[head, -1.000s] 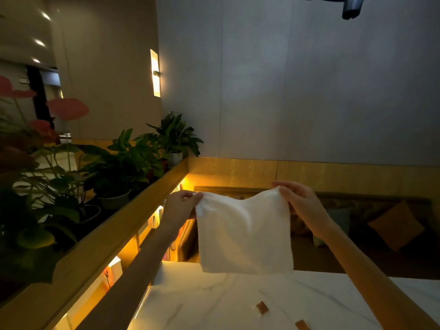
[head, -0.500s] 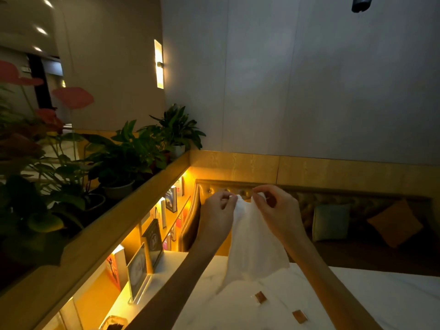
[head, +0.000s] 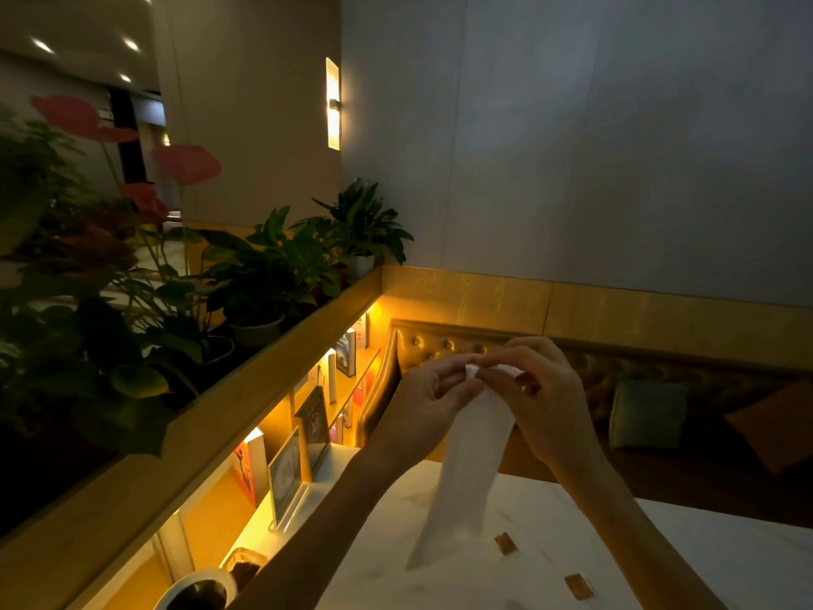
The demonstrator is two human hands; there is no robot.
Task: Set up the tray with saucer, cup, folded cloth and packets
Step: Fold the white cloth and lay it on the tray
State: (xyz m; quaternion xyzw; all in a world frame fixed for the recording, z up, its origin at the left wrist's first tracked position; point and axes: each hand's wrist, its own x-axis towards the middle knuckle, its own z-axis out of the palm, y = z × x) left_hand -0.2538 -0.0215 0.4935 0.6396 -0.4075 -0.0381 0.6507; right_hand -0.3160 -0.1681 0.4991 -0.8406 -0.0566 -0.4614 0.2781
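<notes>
A white cloth (head: 466, 473) hangs folded in half lengthwise above the white marble table (head: 704, 561). My left hand (head: 422, 407) and my right hand (head: 545, 402) pinch its top corners together, fingertips touching. The cloth's lower end reaches down near the tabletop. Two small brown packets (head: 505, 543) (head: 577, 585) lie on the table to the right of the cloth. A white cup (head: 198, 592) with a dark inside shows at the bottom left edge. No tray or saucer is in view.
A clear acrylic sign holder (head: 286, 477) stands at the table's left edge. A lit shelf with books (head: 347, 354) runs along the left under a wooden ledge with potted plants (head: 264, 279). A tufted bench with cushions (head: 646, 416) sits behind the table.
My hands have come together, folding the spread-out cloth in half. It now hangs narrow and lower. The view has tilted down, showing more table and the cup.
</notes>
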